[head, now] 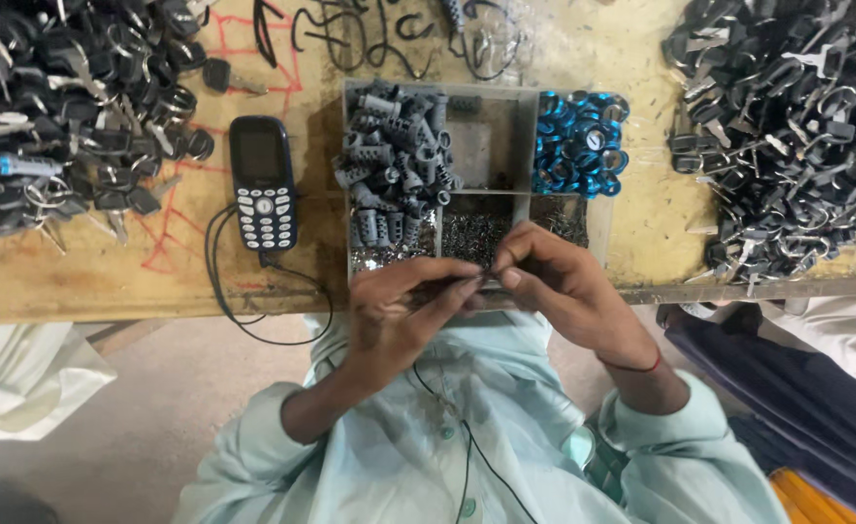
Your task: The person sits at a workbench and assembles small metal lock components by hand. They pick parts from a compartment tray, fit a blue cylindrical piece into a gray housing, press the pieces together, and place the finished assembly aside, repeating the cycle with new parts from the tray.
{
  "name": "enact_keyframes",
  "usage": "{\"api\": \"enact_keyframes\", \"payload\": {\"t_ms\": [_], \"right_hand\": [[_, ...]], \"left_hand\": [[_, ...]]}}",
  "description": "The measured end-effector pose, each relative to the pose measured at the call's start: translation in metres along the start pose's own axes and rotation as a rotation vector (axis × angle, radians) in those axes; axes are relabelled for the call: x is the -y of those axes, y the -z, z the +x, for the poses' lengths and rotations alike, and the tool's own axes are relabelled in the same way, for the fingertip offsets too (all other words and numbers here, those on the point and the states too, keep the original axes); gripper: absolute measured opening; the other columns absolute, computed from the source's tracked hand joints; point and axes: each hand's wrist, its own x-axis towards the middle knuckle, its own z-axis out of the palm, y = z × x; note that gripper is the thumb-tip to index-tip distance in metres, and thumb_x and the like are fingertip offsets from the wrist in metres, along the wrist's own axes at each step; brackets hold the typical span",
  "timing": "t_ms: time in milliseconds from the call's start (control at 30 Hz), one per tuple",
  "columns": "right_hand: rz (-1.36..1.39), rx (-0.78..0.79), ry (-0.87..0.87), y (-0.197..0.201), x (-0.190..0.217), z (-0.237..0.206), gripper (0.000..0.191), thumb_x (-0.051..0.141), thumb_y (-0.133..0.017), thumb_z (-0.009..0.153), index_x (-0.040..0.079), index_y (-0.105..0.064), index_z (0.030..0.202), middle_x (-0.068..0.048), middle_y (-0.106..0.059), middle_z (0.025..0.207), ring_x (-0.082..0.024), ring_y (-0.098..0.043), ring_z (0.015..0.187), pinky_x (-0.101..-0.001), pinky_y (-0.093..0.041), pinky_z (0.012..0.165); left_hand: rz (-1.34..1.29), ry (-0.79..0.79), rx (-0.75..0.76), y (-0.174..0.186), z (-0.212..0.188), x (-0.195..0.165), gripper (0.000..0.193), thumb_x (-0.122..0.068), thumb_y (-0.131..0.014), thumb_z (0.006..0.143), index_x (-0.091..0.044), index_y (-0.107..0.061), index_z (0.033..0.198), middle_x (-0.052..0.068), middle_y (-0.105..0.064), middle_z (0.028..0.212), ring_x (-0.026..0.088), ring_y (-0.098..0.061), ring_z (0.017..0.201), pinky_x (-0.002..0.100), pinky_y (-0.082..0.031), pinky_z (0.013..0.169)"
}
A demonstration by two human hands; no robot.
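My left hand [401, 309] and my right hand [562, 289] meet at the table's front edge, fingertips pinched together on a tiny metal part [487, 279] that is too small to make out. They hover over the near side of a divided tray [523, 146]. The tray holds grey plastic sleeves [395, 160], shiny blue rings [577, 144] and small silvery metal bits [472, 236]. A red thread circles my right wrist.
A dark blue keypad phone [263, 182] lies left of the tray, its black cable [229, 301] looping off the edge. Heaps of black key heads and key rings sit at far left [59, 107] and far right [787, 126]. Red lines mark the worn wooden table [641, 223].
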Motion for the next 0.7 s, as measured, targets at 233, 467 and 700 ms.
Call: {"api": "enact_keyframes", "payload": {"t_ms": [233, 467, 700], "right_hand": [[0.213, -0.092, -0.089, -0.007, -0.024, -0.015, 0.011, 0.012, -0.055, 0.109, 0.001, -0.057, 0.111, -0.001, -0.049, 0.105, -0.006, -0.051, 0.081, -0.0225, -0.045, 0.069], [0.092, -0.191, -0.028, -0.013, -0.022, -0.014, 0.007, 0.007, -0.057, 0.107, 0.001, -0.057, 0.110, -0.003, -0.049, 0.106, -0.008, -0.051, 0.083, -0.0238, -0.045, 0.071], [-0.522, -0.306, 0.201, -0.014, -0.013, -0.013, 0.013, -0.002, -0.066, 0.098, 0.002, -0.060, 0.108, -0.010, -0.061, 0.108, -0.024, -0.064, 0.096, -0.0326, -0.053, 0.082]], "left_hand": [[-0.191, 0.079, 0.036, -0.012, 0.005, 0.014, 0.019, -0.004, -0.069, 0.100, 0.003, -0.071, 0.118, 0.014, -0.078, 0.099, 0.017, -0.078, 0.088, 0.032, -0.068, 0.080], [0.078, -0.075, 0.031, -0.010, 0.009, 0.003, 0.018, -0.005, -0.071, 0.098, 0.002, -0.073, 0.115, 0.014, -0.079, 0.094, 0.016, -0.079, 0.085, 0.029, -0.068, 0.076], [-0.003, 0.000, 0.051, -0.010, 0.006, -0.002, 0.015, -0.001, -0.068, 0.101, 0.004, -0.071, 0.115, 0.013, -0.079, 0.097, 0.015, -0.078, 0.089, 0.027, -0.066, 0.081]]}}
